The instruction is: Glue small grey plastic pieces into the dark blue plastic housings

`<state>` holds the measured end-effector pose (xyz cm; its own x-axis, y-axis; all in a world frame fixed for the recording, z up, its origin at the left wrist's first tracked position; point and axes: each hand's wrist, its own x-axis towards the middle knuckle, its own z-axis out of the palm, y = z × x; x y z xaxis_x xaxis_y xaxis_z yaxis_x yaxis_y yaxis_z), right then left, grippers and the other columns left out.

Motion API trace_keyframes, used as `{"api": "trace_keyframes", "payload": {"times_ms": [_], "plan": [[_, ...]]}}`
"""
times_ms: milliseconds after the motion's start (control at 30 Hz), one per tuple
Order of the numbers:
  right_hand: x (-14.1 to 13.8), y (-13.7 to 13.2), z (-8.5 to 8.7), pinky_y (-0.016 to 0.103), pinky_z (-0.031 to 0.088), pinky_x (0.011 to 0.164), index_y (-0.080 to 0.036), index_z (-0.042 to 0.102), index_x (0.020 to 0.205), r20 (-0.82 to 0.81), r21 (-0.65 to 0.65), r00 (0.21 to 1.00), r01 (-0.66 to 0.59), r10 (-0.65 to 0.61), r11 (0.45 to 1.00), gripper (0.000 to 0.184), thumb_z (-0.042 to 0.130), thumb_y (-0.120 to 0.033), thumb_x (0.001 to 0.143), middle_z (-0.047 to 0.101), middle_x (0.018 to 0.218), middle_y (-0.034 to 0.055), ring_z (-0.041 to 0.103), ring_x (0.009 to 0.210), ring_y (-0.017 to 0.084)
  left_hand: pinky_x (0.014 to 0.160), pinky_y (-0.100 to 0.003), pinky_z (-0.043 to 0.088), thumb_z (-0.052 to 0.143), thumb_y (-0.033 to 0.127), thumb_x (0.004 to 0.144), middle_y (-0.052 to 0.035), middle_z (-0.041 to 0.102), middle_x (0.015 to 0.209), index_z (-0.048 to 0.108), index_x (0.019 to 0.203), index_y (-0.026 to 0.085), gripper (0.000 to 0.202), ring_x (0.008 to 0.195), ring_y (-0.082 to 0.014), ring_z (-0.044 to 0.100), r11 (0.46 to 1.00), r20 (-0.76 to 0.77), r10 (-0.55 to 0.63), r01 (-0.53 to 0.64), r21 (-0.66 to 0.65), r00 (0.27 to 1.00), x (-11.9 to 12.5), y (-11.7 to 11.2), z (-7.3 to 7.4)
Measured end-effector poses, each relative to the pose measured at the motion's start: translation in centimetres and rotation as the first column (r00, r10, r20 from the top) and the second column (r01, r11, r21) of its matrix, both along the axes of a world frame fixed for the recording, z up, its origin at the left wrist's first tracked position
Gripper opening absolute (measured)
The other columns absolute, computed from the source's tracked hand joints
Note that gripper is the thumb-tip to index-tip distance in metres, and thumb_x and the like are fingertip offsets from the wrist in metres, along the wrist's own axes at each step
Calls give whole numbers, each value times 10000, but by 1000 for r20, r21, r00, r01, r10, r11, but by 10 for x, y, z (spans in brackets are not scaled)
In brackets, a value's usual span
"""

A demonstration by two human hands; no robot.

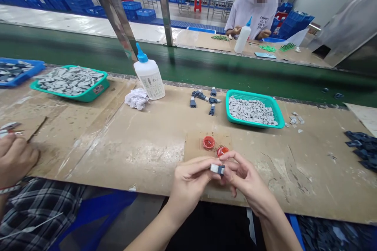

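We've got the small grey-white block [217,169] pinched btwn L hand [191,188] & R hand [246,182], fingers closed on it, just above the cardboard pad [194,150]. Looks light, stiff; best held by its sides.

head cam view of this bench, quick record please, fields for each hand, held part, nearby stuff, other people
left hand: pinching the small grey-and-white part
right hand: fingertips on the same part
nearest: two red dishes on a cardboard pad
further along bench: teal tray of grey pieces, dark parts, white squeeze bottle with blue nozzle, crumpled paper
others: a co-worker's hand at far left, a person opposite
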<state>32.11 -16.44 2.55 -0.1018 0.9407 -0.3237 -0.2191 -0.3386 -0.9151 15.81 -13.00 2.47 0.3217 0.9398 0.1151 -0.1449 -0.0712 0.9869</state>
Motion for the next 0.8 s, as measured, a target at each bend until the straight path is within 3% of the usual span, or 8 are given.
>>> {"api": "trace_keyframes", "payload": {"times_ms": [167, 300, 433, 500, 567, 600, 700, 800], "plan": [[-5, 1, -5, 182, 460, 486, -213, 523, 904, -163, 37, 986, 39, -33, 999, 268, 717, -370, 808, 658, 726, -2, 595, 660, 122, 772, -292, 558, 604, 88, 842, -33, 743, 918, 722, 1074, 289, 329, 859, -190, 684, 967, -94, -39, 61, 245, 995, -1, 3, -4], [-16, 10, 0, 192, 464, 515, -212, 520, 911, -112, 36, 984, 141, -136, 989, 300, 715, -411, 800, 704, 836, 23, 614, 670, 117, 759, -293, 569, 624, 189, 848, -75, 683, 1135, 614, 1254, 273, 414, 875, -198, 681, 998, -93, -52, 56, 37, 994, 3, 9, -12], [11, 49, 11, 258, 497, 567, -194, 597, 880, 211, 133, 975, -100, 71, 986, 325, 505, -504, 909, 711, 817, 60, 652, 728, 172, 973, -357, 472, 545, 284, 903, -92, 618, 1205, 454, 1388, 241, 496, 1079, -219, 610, 996, -178, 83, -77, 39, 981, 4, 23, -19], [49, 83, 15, 304, 514, 624, -192, 649, 829, 584, 253, 812, -181, -1, 950, 377, 421, -468, 948, 711, 846, 79, 659, 789, 202, 1025, -378, 413, 443, 308, 945, -97, 587, 1206, 316, 1457, 228, 534, 1132, -212, 569, 974, -299, 213, -179, 137, 930, -6, 36, -23], [96, 121, 14, 374, 510, 759, -218, 682, 958, 890, 369, 356, -197, -284, 908, 290, 424, -349, 951, 710, 988, 91, 646, 902, 227, 1010, -390, 406, 362, 310, 961, -98, 583, 1136, 266, 1465, 202, 524, 1087, -207, 573, 937, -421, 336, -253, 242, 843, -28, 55, -29], [119, 139, 12, 442, 481, 824, -201, 697, 997, 913, 365, 267, -204, -307, 908, 249, 473, -276, 919, 697, 1048, 126, 624, 963, 272, 996, -395, 409, 342, 299, 958, -94, 587, 1082, 296, 1443, 186, 500, 1049, -208, 580, 917, -474, 387, -274, 290, 791, -43, 66, -32], [168, 182, 1, 435, 454, 869, -212, 755, 918, 951, 294, 197, -334, -239, 895, 233, 593, -114, 782, 714, 997, 109, 618, 962, 283, 904, -399, 456, 333, 206, 909, -83, 597, 955, 419, 1316, 155, 419, 919, -221, 607, 886, -635, 460, -275, 373, 621, -95, 102, -37], [187, 204, -13, 344, 485, 777, -235, 781, 831, 973, 216, 173, -465, -151, 859, 215, 660, -101, 715, 722, 947, 74, 645, 840, 237, 841, -416, 478, 396, 80, 782, -114, 623, 962, 449, 1275, 117, 498, 919, -274, 610, 879, -825, 471, -247, 408, 313, -137, 130, -36]]}}
